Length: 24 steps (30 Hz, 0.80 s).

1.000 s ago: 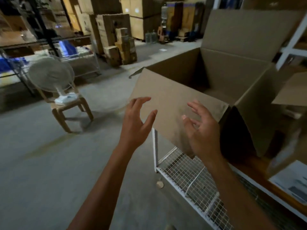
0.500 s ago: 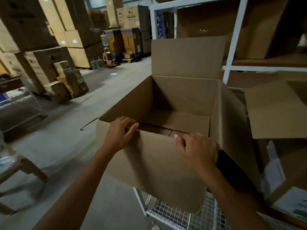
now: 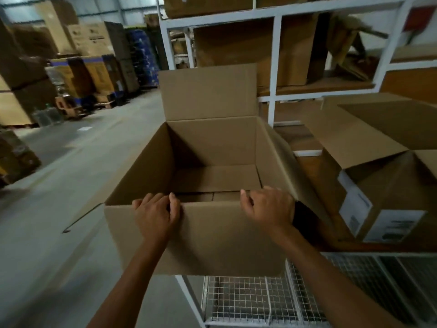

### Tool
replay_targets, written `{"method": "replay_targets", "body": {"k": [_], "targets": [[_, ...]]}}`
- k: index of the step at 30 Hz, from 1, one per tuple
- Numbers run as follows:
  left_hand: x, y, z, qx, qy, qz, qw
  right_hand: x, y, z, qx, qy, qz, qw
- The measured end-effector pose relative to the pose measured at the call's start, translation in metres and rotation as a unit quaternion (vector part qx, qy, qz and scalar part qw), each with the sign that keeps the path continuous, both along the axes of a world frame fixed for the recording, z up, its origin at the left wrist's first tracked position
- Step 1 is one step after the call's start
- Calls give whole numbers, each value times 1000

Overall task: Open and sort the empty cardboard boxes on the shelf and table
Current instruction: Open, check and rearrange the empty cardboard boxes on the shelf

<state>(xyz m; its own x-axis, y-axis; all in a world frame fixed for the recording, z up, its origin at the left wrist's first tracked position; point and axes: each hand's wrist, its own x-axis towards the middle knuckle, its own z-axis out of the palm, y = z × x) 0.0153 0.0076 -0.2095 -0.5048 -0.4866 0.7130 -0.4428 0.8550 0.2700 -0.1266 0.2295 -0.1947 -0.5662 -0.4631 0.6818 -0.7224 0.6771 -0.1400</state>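
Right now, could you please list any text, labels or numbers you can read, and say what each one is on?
None can be read.
White labels on the open brown cardboard box at right: print too blurred.
Faint marks on the stacked brown cartons far left: too blurred.

Second box (image 3: 387, 176) cut off at right edge; label (image 3: 393, 225) text blurred, prob. unreadable
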Motion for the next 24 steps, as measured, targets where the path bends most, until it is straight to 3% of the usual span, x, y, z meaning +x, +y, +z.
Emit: {"method": "replay_targets", "body": {"k": [3, 9, 16, 20, 24], "targets": [[-11, -18, 8, 20, -39, -4, 999, -3, -17, 8, 31, -27, -11, 999], [-20, -18, 8, 31, -46, -41, 998, -14, -8, 0, 9, -28, -22, 999], [-25, -14, 10, 26, -87, -20, 996, -11, -9, 9, 70, -84, -82, 991], [-22, -3, 19, 32, -128, -12, 991, 0, 5, 20, 116, -121, -49, 985], [-30, 33, 31, 39, -164, -78, 983, 4, 25, 34, 107, -165, 45, 979]]}}
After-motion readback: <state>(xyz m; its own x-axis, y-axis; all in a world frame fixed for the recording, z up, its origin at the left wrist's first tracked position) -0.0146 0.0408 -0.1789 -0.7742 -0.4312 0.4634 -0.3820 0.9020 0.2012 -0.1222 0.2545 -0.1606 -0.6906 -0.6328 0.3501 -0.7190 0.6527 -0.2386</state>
